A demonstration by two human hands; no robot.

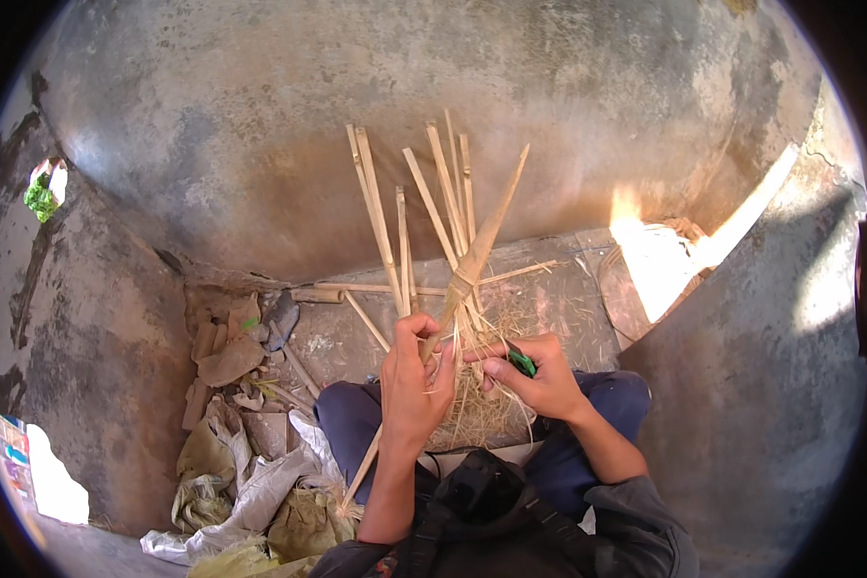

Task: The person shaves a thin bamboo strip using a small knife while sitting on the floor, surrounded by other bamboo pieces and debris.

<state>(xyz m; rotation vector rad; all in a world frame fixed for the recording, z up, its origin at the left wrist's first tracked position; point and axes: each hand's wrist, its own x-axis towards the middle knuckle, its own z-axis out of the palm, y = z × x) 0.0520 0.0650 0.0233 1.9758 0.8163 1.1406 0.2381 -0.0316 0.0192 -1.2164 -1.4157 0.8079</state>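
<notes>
My left hand (416,385) is closed around the lower part of a pointed, flat bamboo piece (491,226) that slants up to the right. A wrapped band (462,281) goes around this piece partway along. Thin pale strips (460,337) hang loose between my two hands. In my right hand (539,380), curled beside the strips, is a small tool with a green and black handle (522,362); its working end is too small to make out. The thumb and fingers of this hand are close to the strips.
Several bamboo sticks (376,212) lean against the concrete wall (289,125) ahead. Fibre shavings (482,409) litter the floor between my legs. Crumpled sacks (260,491) lie at my left, below broken shards (226,361). Sunlight falls on a round object (660,270) at the right corner.
</notes>
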